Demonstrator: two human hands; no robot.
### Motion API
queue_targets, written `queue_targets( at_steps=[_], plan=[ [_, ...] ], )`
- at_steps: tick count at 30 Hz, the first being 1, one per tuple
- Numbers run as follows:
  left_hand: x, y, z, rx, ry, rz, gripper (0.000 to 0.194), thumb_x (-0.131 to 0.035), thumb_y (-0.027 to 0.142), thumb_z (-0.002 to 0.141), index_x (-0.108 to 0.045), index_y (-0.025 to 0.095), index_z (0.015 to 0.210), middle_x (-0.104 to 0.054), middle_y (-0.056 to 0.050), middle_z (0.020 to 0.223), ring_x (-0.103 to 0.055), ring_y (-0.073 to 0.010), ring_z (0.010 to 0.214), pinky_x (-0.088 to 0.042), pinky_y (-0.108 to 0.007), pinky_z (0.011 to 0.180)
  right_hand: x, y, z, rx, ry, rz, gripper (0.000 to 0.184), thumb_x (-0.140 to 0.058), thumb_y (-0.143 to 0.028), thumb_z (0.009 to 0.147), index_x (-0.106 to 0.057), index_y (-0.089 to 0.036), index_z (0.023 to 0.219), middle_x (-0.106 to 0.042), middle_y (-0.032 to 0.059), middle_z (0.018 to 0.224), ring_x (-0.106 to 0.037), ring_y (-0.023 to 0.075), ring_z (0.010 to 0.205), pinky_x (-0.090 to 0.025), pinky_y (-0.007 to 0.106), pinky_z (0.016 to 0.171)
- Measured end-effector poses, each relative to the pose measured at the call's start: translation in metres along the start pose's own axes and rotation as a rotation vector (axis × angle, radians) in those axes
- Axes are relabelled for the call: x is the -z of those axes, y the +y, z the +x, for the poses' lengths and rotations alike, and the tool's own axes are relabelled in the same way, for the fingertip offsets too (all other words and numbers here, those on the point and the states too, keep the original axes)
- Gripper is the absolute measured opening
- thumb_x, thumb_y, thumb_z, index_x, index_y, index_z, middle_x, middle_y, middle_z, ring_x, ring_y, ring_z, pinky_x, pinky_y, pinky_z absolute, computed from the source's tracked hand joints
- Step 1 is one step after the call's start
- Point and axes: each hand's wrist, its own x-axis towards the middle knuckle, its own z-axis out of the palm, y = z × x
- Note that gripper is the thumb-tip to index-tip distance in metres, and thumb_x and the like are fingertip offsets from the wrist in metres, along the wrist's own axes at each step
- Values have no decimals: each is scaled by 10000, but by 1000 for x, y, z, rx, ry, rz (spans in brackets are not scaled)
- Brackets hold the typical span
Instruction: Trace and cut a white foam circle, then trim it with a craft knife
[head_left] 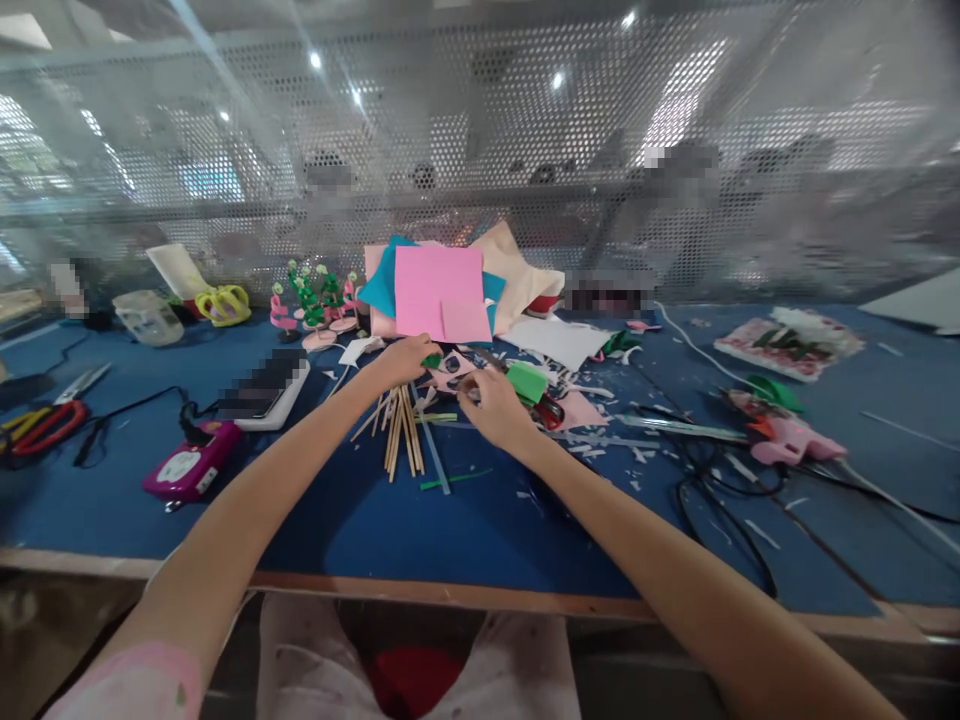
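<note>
My left hand [412, 362] reaches over the fanned wooden sticks [403, 432], its fingers bent at a small green piece [432, 361] whose kind I cannot make out. My right hand [495, 402] is closed, thumb and fingers pinched at the edge of a pink scrap with cut-out holes [452, 370]. That scrap lies between the two hands. Beside my right hand is a green folded piece [527, 382], with a red-handled tool [551, 411] partly under it. Behind the hands stand pink sheets [439, 285] and blue sheets [379, 292].
At left lie scissors [56, 420], a purple power socket [193, 462], a phone on a white block [266, 390] and several pink-green figures [311, 300]. A pink glue gun [795, 440] with cables lies at right. White paper [559, 342] and strips cover the middle.
</note>
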Motion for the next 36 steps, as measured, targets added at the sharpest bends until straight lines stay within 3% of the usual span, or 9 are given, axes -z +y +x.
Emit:
queue_targets(
  at_steps=[4, 8, 12, 15, 18, 20, 23, 28, 36],
  plan=[
    [8, -4, 0, 37, 119, -118, 370, -517, 84, 728, -601, 121, 1086, -609, -131, 1120, -599, -216, 1022, -472, -349, 912, 0, 6, 2, -23, 99, -4, 157, -526, -190, 742, -550, -150, 891, -617, 123, 961, -529, 266, 998, -362, 432, 936],
    [11, -6, 2, 64, 186, -285, 327, -533, 142, 760, -574, 99, 1081, -651, -107, 1050, -651, -162, 867, -535, -286, 775, 7, 10, 2, 12, 125, 30, 380, -555, -270, 735, -509, -140, 1090, -561, 157, 1115, -482, 288, 1083, -377, 440, 923],
    [14, -5, -1, 43, 154, -787, 326, -551, 143, 752, -569, 97, 1073, -687, -96, 974, -682, -154, 799, -563, -284, 721, 9, 11, 1, 90, 81, 87, 654, -577, -405, 750, -366, -169, 1323, -461, 165, 1322, -394, 312, 1232, -323, 499, 995],
    [18, 0, -4, -55, 82, -1001, 388, -579, 105, 718, -573, 117, 1106, -685, -98, 1035, -681, -169, 872, -564, -290, 749, 9, 10, 2, 51, 46, 173, 685, -569, -460, 755, -367, -169, 1341, -450, 173, 1346, -472, 305, 1172, -386, 488, 949],
    [22, 7, -5, -141, 71, -1013, 416, -594, 80, 698, -590, 140, 1109, -676, -85, 1084, -664, -175, 944, -562, -270, 755, 11, 9, 4, -52, 47, 246, 444, -491, -384, 799, -534, -127, 1160, -582, 180, 1163, -606, 267, 933, -481, 422, 790],
    [23, 10, -4, -138, 74, -1007, 425, -596, 75, 698, -591, 150, 1117, -673, -78, 1101, -662, -173, 950, -567, -262, 746, 14, 8, 4, -132, -5, 305, 317, -407, -320, 835, -591, -142, 1021, -665, 127, 867, -637, 240, 731, -499, 388, 671],
    [22, 8, -5, -71, 84, -965, 442, -563, 65, 724, -570, 162, 1156, -657, -87, 1146, -672, -162, 905, -575, -239, 686, 16, 5, 4, -240, -123, 448, 272, -351, -295, 863, -588, -184, 939, -574, 16, 518, -577, 201, 469, -470, 341, 518],
    [17, -7, -11, 34, 33, -950, 475, -549, 129, 775, -493, 175, 1245, -602, -118, 1234, -691, -148, 797, -580, -235, 602, 16, -4, 4, -379, -119, 726, 211, -412, -355, 848, -531, -209, 752, -551, -4, 493, -506, 165, 382, -398, 293, 402],
    [13, -16, -7, 0, -68, -1287, 585, -723, 185, 652, -540, 214, 1206, -599, -101, 1176, -665, -160, 850, -569, -299, 757, 28, -3, 10, -556, 52, 987, 297, -520, -468, 814, -513, -197, 691, -536, -22, 468, -480, 111, 373, -381, 233, 371]
  ],
)
